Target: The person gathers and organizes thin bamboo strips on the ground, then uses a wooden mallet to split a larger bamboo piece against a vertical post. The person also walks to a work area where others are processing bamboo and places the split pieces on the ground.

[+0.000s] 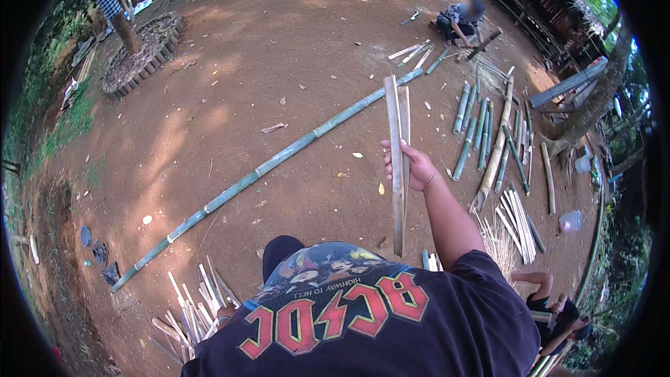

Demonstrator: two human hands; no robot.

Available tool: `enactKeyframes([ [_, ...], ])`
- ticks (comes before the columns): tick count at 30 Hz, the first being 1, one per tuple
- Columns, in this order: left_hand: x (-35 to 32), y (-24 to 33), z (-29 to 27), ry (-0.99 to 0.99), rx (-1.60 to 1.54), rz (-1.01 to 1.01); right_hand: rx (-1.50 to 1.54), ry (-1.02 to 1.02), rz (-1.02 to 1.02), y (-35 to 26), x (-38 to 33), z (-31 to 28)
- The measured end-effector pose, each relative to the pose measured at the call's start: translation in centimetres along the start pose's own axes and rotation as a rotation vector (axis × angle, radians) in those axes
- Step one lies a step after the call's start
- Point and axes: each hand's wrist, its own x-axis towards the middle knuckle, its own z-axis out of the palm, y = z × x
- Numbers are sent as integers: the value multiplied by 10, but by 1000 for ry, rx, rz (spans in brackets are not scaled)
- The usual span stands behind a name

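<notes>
My right hand (417, 167) is closed around two long split bamboo slats (395, 119), held lengthwise away from me, side by side with a narrow gap at their far ends. At the lower left, my left hand (225, 312) shows only in part beside my dark printed shirt. It is at a spread pile of pale split bamboo strips (188, 307); its fingers are too small and hidden to make out. A few short pieces of bamboo (431, 261) show just beyond my right sleeve.
A long green bamboo pole (258, 171) lies diagonally across the dirt. Cut bamboo lengths (481, 132) and a stack of pale strips (516, 223) lie to the right. One person (460, 22) crouches far off; another (555, 314) is at lower right. A tree (590, 108) stands at right.
</notes>
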Motion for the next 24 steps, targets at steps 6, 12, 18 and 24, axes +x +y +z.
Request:
enactKeyframes([
  [6,86,103,-7,-63,15,-48,-406,549,317,13,174,-80],
  [12,279,322,-67,-67,-85,193,-1258,498,842,91,252,-163],
  [18,285,722,-137,29,-399,379,-1408,341,879,33,361,-176],
  [24,357,965,-124,105,-355,518,-1322,383,884,-122,597,-173],
])
